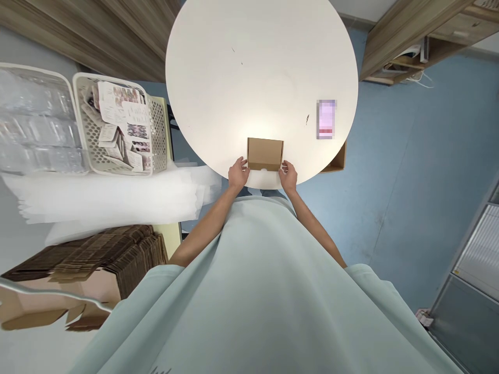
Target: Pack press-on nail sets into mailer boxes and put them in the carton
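A small brown cardboard box (265, 150) sits at the near edge of the round white table (249, 67). My left hand (238, 174) grips its front left corner, with curled fingers along the side and the thumb toward the front. At the front right corner, my right hand (288, 175) holds the box in the same way. Between my thumbs, a pale area with a small rounded tab shows along the front of the box. What is inside the box cannot be seen.
A pixelated pinkish-purple rectangle (326, 119) lies on the table's right. Leftward stand a white basket (158, 135) of printed cards, a bin of clear plastic packs (37, 124), white sheets (109, 197) and stacked flat cardboard (132, 254). A wooden shelf unit (421, 47) is at upper right.
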Demonstrator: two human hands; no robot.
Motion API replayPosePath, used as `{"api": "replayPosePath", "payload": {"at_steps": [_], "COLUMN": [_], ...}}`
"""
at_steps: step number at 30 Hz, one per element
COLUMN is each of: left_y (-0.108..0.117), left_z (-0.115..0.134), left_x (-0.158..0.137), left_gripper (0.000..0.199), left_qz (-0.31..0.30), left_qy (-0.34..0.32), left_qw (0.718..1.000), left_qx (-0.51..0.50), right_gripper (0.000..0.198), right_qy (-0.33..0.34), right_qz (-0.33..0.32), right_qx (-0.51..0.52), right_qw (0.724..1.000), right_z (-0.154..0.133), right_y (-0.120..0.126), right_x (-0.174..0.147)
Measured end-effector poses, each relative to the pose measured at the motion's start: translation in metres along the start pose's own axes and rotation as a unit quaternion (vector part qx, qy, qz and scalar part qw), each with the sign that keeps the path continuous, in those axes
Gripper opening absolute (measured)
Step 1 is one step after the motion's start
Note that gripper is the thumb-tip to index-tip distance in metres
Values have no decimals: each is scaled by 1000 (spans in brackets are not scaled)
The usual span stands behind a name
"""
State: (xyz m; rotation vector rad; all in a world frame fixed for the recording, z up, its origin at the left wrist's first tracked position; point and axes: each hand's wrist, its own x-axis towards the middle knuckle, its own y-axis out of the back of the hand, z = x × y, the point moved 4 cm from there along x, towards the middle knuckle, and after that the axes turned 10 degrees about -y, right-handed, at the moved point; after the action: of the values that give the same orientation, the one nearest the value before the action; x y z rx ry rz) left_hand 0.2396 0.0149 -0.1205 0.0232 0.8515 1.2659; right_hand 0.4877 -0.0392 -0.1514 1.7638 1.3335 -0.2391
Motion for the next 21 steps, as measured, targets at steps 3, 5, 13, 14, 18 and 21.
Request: {"api": "replayPosePath", "payload": {"at_steps": [3,5,13,14,18,21], "left_y": [0,1,16,18,24,24], "left_z": [0,1,15,19,33,43], "left_x": [2,2,-12,-15,-25,-26], "left_gripper": [69,68,57,56,49,42], "left_qz": [0,-1,24,30,40,44], "left_qy": [-7,-10,-37,-45,-64,-72], "left_qw": [1000,1000,999,998,997,996], "left_qx": [-9,-14,-11,-13,-20,-29], "right_gripper": [49,51,64,66,67,64], "right_qy": [25,28,60,65,68,64], "right_qz": [-10,-25,-38,-35,-17,0], "right_qx": [36,51,72,74,82,84], "right_qw": [999,998,995,995,994,994], "right_z": [4,5,-11,-15,-31,-42], "right_y": [-1,-2,14,20,43,58], "right_x": [5,5,-14,-17,-26,-28]}}
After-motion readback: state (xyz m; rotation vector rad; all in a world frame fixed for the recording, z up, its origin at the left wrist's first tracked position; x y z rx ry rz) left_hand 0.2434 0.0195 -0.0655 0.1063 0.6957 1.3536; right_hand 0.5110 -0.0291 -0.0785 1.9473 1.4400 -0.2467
